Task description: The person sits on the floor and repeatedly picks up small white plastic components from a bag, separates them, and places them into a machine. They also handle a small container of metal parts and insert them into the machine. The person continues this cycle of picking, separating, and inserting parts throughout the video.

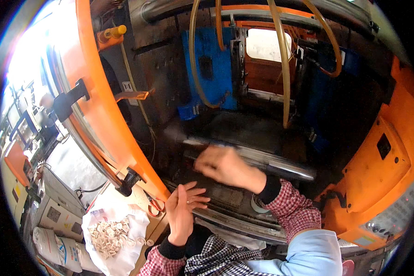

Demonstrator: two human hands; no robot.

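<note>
Metal bar [267, 160] lies at two o'clock from the person's right hand [227, 168], fingers curled, grip unclear through blur; left hand [180, 211] spreads wide, empty.

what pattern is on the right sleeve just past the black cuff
A small red-and-white check on the right sleeve, shown best in the head view.

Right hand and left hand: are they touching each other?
Apart. The head view shows a dark gap between the blurred right hand above and the left hand below.
</note>
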